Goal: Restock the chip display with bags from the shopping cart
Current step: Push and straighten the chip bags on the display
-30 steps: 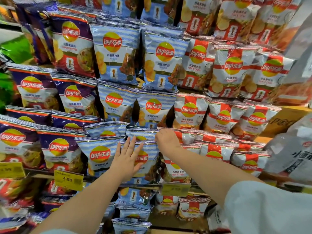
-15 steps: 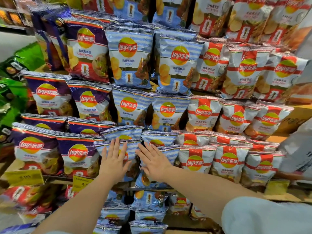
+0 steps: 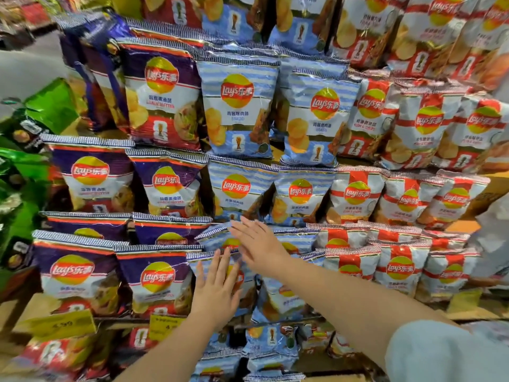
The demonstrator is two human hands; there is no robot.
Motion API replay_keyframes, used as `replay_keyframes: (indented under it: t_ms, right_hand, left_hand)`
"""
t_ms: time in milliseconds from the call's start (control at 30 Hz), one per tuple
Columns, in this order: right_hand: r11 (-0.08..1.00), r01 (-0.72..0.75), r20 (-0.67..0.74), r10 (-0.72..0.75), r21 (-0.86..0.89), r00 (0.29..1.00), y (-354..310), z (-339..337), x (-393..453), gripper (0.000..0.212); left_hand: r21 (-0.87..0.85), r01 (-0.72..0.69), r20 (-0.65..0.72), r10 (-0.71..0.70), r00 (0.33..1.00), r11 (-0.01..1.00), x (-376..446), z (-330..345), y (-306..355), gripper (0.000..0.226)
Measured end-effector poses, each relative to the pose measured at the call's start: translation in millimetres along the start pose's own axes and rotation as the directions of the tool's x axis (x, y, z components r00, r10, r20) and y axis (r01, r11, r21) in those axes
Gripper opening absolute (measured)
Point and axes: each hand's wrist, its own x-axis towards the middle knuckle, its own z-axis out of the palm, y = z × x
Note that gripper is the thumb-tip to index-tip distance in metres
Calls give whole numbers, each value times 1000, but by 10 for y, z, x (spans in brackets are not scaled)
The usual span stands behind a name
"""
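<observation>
Both my hands lie flat, fingers straight, gripping nothing: left hand and right hand pressing the blue bags into place; next, probably another from the cart, unseen here

Left grip below right grip, both on bags.

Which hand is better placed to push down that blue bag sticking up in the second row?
The right hand. Its flat fingers already lie at the raised blue bag; the left hand rests lower, on the front-row bag.
</observation>
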Motion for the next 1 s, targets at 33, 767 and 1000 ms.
replay_keyframes:
  t_ms: [33,767,1000]
  right_hand:
    - [999,-34,34,34,20,999,-33,-52,157,49]
    - [856,-516,330,495,-27,804,-98,27,1039,38]
    - [902,-424,148,410,81,900,-56,50,655,48]
  left_hand:
    - [9,-36,-30,36,999,999,-8,12,-21,62]
    - [18,-192,162,187,969,981,302,-236,-482,66]
    - [-41,-210,96,214,972,977,196,-250,-575,66]
